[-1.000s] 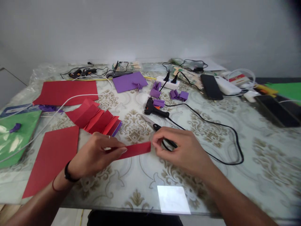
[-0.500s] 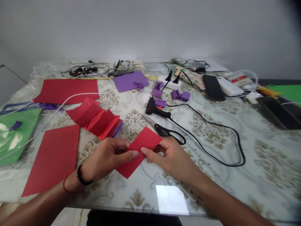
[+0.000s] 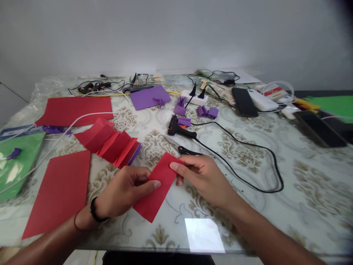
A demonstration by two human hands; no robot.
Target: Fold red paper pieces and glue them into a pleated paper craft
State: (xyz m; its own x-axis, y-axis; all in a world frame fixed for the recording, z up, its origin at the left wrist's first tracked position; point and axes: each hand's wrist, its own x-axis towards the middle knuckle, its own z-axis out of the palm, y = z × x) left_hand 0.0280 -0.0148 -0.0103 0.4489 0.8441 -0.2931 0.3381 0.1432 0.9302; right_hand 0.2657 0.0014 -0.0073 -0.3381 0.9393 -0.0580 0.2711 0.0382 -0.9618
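Observation:
Both my hands hold a small red paper piece just above the glass-topped table near its front edge. My left hand pinches its left side with thumb on top. My right hand grips its upper right corner with fingers curled. Black-handled scissors lie just behind my right hand. A pleated red paper fan lies to the upper left, next to a flat red sheet.
A black glue gun with a looping black cord lies mid-table. Folded purple pieces, a purple sheet, a power strip, phones, another red sheet and green paper surround the spot.
The red piece, a narrow folded strip a second ago, has been opened into a wider rectangle. My hands have shifted slightly closer together and the piece now tilts down toward me.

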